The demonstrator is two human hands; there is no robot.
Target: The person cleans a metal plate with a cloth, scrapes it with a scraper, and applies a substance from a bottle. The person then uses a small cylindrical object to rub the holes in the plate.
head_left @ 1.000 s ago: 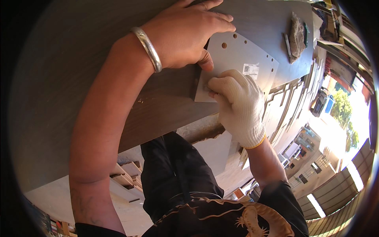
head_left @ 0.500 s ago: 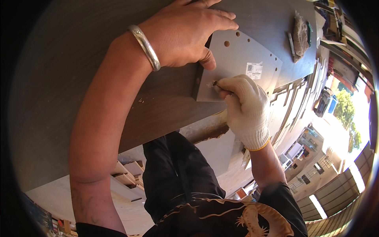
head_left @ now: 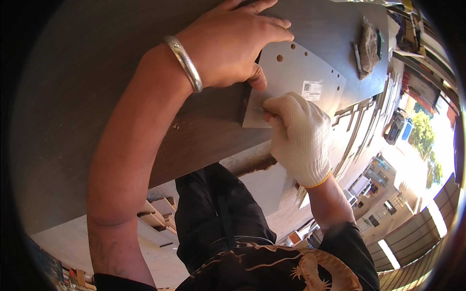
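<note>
A grey drilled panel (head_left: 291, 72) with round holes and a white label (head_left: 311, 90) lies on a dark wood-grain board (head_left: 208, 128). My bare left hand (head_left: 238, 41), a silver bangle (head_left: 183, 63) at its wrist, rests along the panel's left side. Its fingers are spread, and the thumb presses on the panel. My right hand (head_left: 300, 131), in a white knit glove, is closed in a pinch over the panel's near left corner. Whatever it pinches is small and mostly hidden by the fingertips.
At the board's far right lie a crumpled brown bundle (head_left: 370, 48) and a thin pale stick (head_left: 357, 57). Long strips of board (head_left: 361, 131) are stacked beyond the right edge. Wood pieces (head_left: 160, 213) sit below, left of my legs. Small crumbs (head_left: 175, 125) dot the board.
My right hand has shifted slightly left and turned a little at the same corner, still pinching. The dark tip seen earlier at its fingers is now hidden. My left hand barely differs.
</note>
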